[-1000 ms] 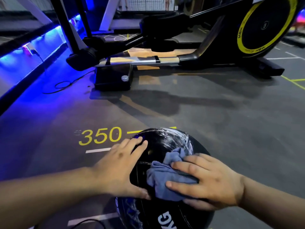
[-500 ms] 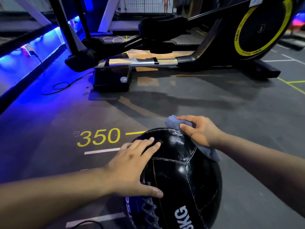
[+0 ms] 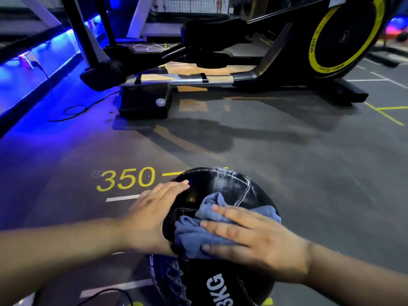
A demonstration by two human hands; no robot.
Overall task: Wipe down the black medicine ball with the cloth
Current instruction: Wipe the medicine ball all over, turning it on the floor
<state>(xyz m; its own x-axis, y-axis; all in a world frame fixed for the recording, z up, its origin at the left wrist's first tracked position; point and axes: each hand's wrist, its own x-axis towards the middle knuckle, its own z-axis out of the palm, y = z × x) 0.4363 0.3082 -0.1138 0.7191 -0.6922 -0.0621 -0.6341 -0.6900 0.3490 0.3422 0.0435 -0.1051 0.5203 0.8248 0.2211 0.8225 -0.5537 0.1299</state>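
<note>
The black medicine ball (image 3: 220,186) sat on the near floor (image 3: 298,168). My left hand (image 3: 152,215) lay flat against its left side. My right hand (image 3: 254,241), fingers straight, pressed the blue cloth (image 3: 192,235) onto its top. With nothing gripped, I judged a hard stroke could roll it away.

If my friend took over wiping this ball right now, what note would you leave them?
Left hand: open, flat against the left side of the black medicine ball, steadying it.
Right hand: open, straight fingers pressing the blue cloth onto the ball's near top.
The ball sits on the gym floor.
Done: the far top shows wet wipe streaks.
Left: probably the lower front with the KG lettering, plus the sides. The underside is hidden.
</note>
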